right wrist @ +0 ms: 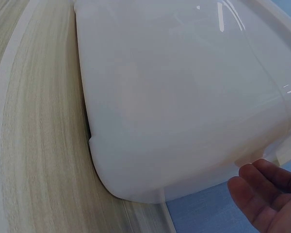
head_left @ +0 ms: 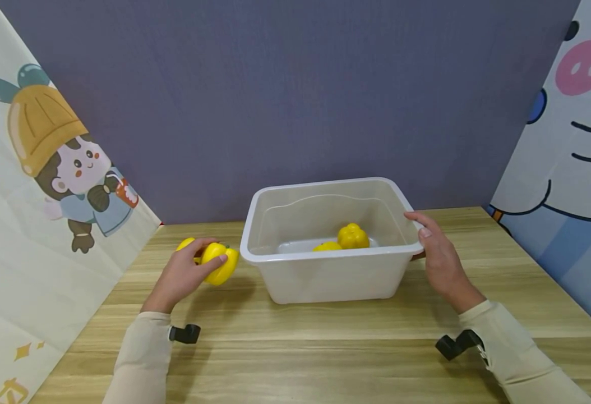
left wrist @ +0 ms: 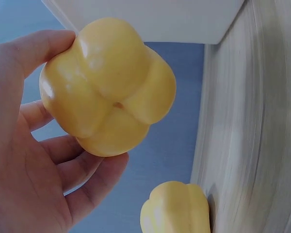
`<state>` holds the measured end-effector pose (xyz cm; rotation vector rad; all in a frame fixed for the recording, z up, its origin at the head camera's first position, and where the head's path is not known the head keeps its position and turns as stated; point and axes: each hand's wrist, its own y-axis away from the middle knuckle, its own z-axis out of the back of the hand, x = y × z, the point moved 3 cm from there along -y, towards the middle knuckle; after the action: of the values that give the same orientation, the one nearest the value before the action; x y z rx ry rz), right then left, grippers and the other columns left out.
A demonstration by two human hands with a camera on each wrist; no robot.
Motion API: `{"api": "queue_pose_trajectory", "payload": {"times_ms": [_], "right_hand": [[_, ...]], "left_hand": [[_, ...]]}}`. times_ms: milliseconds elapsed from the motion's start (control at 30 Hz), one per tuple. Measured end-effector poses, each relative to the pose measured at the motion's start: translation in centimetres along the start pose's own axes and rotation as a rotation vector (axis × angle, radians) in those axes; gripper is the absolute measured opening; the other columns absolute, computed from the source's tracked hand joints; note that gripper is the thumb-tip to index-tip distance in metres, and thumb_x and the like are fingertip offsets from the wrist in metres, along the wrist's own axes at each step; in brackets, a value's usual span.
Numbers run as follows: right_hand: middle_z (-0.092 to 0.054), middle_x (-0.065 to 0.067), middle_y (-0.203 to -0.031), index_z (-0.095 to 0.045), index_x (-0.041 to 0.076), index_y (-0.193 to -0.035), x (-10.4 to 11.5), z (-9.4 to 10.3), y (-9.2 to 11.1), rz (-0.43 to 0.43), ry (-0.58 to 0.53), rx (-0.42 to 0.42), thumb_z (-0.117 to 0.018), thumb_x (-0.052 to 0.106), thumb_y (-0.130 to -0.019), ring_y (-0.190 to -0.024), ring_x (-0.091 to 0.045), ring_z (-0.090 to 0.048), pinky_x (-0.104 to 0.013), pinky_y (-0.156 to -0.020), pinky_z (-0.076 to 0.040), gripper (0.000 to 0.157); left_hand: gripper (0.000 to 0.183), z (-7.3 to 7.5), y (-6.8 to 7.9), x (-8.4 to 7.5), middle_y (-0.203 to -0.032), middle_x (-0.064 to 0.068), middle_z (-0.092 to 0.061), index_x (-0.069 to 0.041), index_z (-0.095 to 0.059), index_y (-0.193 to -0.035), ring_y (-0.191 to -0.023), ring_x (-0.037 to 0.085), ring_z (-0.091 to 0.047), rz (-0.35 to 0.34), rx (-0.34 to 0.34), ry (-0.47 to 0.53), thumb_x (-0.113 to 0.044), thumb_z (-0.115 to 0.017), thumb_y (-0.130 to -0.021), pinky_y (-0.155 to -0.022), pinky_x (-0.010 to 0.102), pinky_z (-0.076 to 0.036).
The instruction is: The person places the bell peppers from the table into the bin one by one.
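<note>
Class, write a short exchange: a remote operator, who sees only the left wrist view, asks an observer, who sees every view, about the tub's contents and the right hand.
Operator: Is anything inside the tub?
Observer: Yes, a yellow pepper and, partly hidden by the front wall, a second yellow thing.
Operator: What is the right hand doing?
Observer: It holds the tub by the rim at its right end.
</note>
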<state>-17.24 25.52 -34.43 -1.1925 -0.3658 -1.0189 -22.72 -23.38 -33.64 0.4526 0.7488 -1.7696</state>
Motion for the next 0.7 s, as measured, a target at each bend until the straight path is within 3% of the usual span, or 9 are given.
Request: {"api": "queue_pose_trajectory", "payload": {"times_ms": [233, 400, 700], "right_hand": [[-0.053, -0.020, -0.127, -0.044, 0.004, -0.147, -0.1, 0.0, 0.0, 0.003, -0.001, -0.008, -0.025, 0.025, -0.110, -0.088, -0.007, -0.056, -0.028, -0.066, -0.053, 0.046], [-0.052, -0.018, -0.127, -0.043, 0.004, -0.147, -0.1, 0.1, 0.1, -0.001, -0.003, -0.005, -0.025, 0.025, -0.110, -0.088, -0.007, -0.055, -0.023, -0.066, -0.051, 0.046], [-0.049, -0.008, -0.129, -0.044, 0.001, -0.146, -0.2, -0.1, 0.0, -0.006, -0.055, -0.027, -0.025, 0.022, -0.110, -0.088, -0.007, -0.055, -0.024, -0.064, -0.051, 0.045]], "left_hand": [[0.055, 0.1, -0.1, -0.4, -0.119, 0.012, -0.062, -0.012, -0.061, -0.133, -0.102, 0.029, -0.060, 0.006, 0.009, 0.041, -0.049, -0.069, -0.093, -0.080, 0.037, -0.053], [0.057, 0.2, -0.1, -0.7, -0.122, 0.013, -0.062, -0.012, -0.059, -0.135, -0.105, 0.031, -0.060, 0.015, 0.021, 0.060, -0.050, -0.068, -0.093, -0.080, 0.037, -0.054], [0.060, 1.1, -0.2, -1.3, -0.127, 0.011, -0.062, -0.013, -0.057, -0.138, -0.108, 0.032, -0.060, 0.017, 0.008, 0.071, -0.052, -0.066, -0.094, -0.080, 0.037, -0.055]]}}
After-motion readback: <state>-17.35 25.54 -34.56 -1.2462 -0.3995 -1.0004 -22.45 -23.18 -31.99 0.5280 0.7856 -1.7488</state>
